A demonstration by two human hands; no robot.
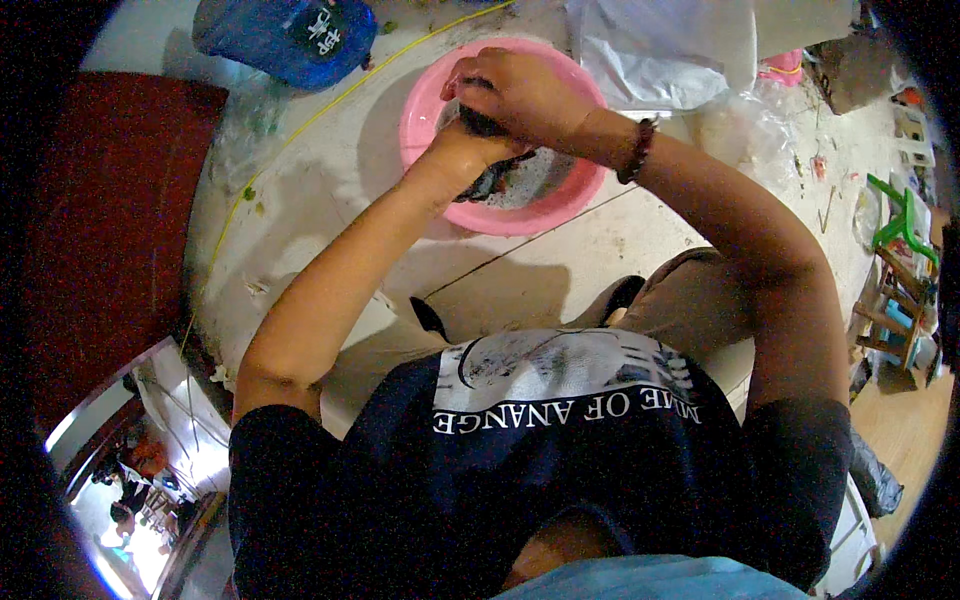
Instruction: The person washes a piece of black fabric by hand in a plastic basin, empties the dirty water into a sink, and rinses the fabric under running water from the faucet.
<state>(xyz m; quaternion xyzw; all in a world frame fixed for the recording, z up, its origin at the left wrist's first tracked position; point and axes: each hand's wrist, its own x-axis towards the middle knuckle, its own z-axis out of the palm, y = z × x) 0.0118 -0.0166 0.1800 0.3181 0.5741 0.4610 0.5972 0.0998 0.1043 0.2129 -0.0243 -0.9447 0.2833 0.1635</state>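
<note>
A round pink plastic basin (576, 204) stands on the floor before me, with sudsy water (536, 176) in it. Over the basin, my right hand (499, 90) is closed around a dark wet cloth (491, 180). My left hand (469, 150) grips the same cloth just below and to the left, close against the right hand. Part of the cloth hangs down towards the suds. The left hand's fingers are largely hidden. A dark beaded bracelet (639, 150) is on my right wrist.
A blue bag (285, 45) bearing writing lies beyond the basin at left. A yellow cord (330, 109) crosses the pale floor. A whitish plastic bag (645, 67) and clear plastic (750, 135) lie at right. Farther right are a green plastic frame (904, 221) and a small wooden stool (892, 307).
</note>
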